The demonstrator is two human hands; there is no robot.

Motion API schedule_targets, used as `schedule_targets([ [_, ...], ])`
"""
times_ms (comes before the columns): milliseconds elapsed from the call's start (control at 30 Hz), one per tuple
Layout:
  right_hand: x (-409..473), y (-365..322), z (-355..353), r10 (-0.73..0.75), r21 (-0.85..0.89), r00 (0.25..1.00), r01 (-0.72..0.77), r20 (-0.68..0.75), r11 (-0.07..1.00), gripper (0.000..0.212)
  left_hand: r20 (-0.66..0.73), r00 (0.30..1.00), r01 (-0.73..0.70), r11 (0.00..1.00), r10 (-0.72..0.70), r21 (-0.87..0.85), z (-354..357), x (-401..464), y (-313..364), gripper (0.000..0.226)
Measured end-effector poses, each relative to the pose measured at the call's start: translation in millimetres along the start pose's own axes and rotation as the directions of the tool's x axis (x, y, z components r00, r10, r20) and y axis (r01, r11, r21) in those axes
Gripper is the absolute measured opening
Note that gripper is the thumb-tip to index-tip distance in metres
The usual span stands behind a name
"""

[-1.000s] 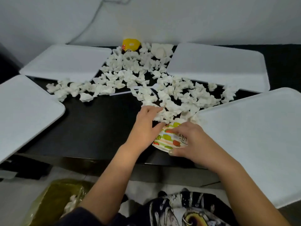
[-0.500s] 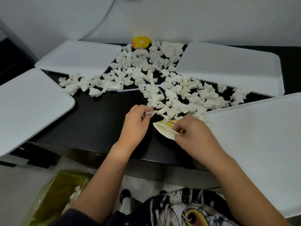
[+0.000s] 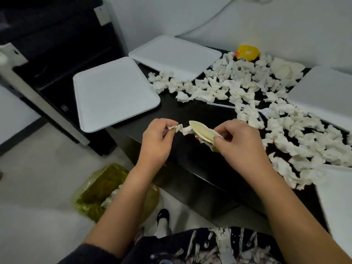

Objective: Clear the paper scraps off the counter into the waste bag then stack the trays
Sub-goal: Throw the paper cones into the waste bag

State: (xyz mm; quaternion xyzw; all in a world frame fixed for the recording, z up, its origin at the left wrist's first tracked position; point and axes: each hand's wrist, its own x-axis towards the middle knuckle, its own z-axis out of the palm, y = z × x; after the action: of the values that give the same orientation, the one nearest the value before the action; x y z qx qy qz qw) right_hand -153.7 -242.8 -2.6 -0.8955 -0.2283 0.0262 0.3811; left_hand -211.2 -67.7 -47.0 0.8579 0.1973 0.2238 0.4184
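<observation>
- Left hand point(image 3: 155, 139): grip pinched on crumpled scrap point(image 3: 180, 128), off the counter's point(image 3: 190, 111) near edge.
- Right hand point(image 3: 242, 141): grip closed on flattened paper cup point(image 3: 202, 131), which touches that scrap.
- Paper scraps point(image 3: 247, 88) heaped from counter middle to far edge, between white trays point(image 3: 114, 92).
- Green waste bag point(image 3: 99, 189) on floor below the near edge.

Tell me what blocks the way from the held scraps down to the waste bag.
Nothing visible. The scraps hang between both hands past the counter's edge; the bag sits open on the floor below left.
</observation>
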Motion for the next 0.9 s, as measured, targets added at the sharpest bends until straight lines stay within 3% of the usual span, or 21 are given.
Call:
schedule_targets([
  [233,33.2,-60.8,66.2,-0.114,0.07,0.983,0.105,0.144,0.992,0.009,-0.228,0.957,0.178,0.983,-0.182,-0.037,-85.5,-1.0,-65.4,0.012],
  [433,51.8,-124.3,141.6,-0.222,0.123,0.911,0.19,0.349,0.974,0.009,-0.327,0.88,0.318,0.939,-0.344,-0.133,-146.8,-10.9,-123.1,0.013],
  [733,55.6,-205.0,271.8,-0.356,0.123,0.684,0.366,0.636,0.922,0.01,-0.462,0.661,0.527,0.804,-0.592,-0.276,-214.3,-42.2,-225.5,0.023],
  [900,57.5,-218.1,354.0,-0.293,0.025,0.607,0.41,0.739,0.912,0.01,-0.48,0.531,0.641,0.702,-0.698,-0.311,-240.9,-63.9,-278.8,0.014],
])
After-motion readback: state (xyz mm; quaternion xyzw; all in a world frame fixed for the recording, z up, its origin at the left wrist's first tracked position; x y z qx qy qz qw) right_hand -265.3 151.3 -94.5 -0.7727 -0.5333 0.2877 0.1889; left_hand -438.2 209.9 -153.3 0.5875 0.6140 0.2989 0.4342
